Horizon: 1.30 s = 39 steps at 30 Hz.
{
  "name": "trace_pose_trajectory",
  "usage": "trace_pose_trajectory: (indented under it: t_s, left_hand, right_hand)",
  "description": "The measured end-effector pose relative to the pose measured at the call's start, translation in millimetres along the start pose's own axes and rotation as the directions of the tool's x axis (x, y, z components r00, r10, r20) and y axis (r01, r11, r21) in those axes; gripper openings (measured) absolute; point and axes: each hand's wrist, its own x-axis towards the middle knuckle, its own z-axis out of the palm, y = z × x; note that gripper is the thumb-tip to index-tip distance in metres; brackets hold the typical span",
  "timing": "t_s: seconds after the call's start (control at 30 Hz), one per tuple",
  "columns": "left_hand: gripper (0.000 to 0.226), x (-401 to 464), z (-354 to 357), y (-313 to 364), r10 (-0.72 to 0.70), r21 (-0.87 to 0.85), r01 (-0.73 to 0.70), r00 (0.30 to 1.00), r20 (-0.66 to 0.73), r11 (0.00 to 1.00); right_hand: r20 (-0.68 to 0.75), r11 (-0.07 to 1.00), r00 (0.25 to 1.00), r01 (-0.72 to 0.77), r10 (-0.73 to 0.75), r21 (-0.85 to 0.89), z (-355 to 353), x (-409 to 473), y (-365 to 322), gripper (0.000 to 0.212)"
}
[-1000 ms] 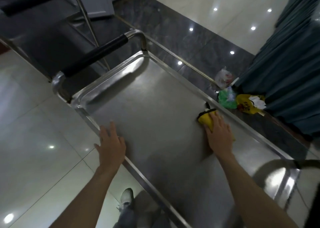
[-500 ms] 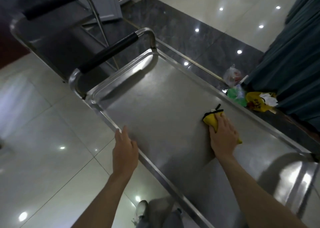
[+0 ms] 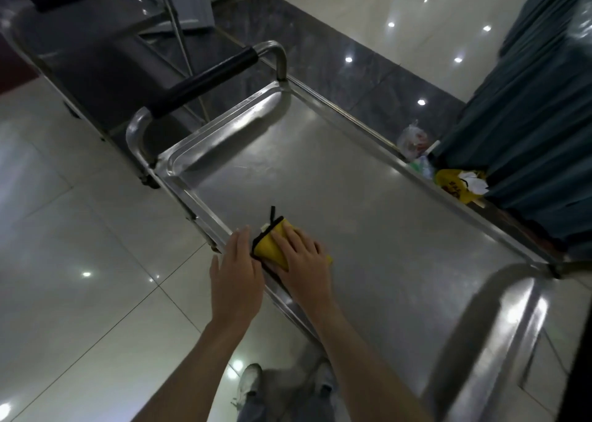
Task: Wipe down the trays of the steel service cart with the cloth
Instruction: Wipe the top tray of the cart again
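Observation:
The steel service cart's top tray (image 3: 368, 203) fills the middle of the view, its raised rim running from upper left to lower right. A folded yellow cloth (image 3: 270, 245) with black edging lies on the tray at its near rim. My right hand (image 3: 302, 258) presses flat on the cloth with straight fingers. Beside it, my left hand (image 3: 235, 271) rests on the tray's near rim with fingers extended, touching the cloth's edge.
The cart's black-gripped handle (image 3: 205, 82) stands at the far end. A second steel cart (image 3: 80, 46) sits behind it. Plastic bags and litter (image 3: 455, 181) lie on the floor by a dark green curtain (image 3: 538, 117). My shoes (image 3: 253, 380) show below.
My right hand has slid the cloth across the tray from the far rim to the near rim, beside my left hand. The view has shifted with my head.

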Motion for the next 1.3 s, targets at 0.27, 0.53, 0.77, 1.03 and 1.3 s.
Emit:
trace_pose_trajectory:
  t_s: [0.27, 0.53, 0.77, 1.03, 1.3]
  left_hand:
    - [0.044, -23, 33, 41, -0.019, 0.148, 0.030, 0.997, -0.075, 0.988]
    - [0.056, -38, 60, 59, -0.110, 0.223, 0.129, 0.989, -0.099, 0.966]
    - [0.051, -33, 63, 58, -0.098, 0.233, 0.117, 0.991, -0.094, 0.965]
    - [0.056, -31, 61, 53, -0.122, 0.104, 0.124, 0.992, -0.029, 0.987]
    - [0.068, -25, 37, 44, -0.142, 0.013, 0.142, 0.983, 0.120, 0.990]
  right_hand:
    - [0.050, 0.989, 0.987, -0.150, 0.150, 0.009, -29, -9, 107, 0.059]
    - [0.011, 0.870, 0.872, -0.487, 0.489, -0.081, -90, -49, 253, 0.059]
    - [-0.073, 0.580, 0.578, -0.814, 0.813, 0.028, -132, -100, 330, 0.056]
    - [-0.128, 0.605, 0.594, -0.792, 0.794, 0.080, -119, -97, 299, 0.058]
    - [0.007, 0.909, 0.910, -0.415, 0.415, 0.024, -53, -63, 144, 0.059]
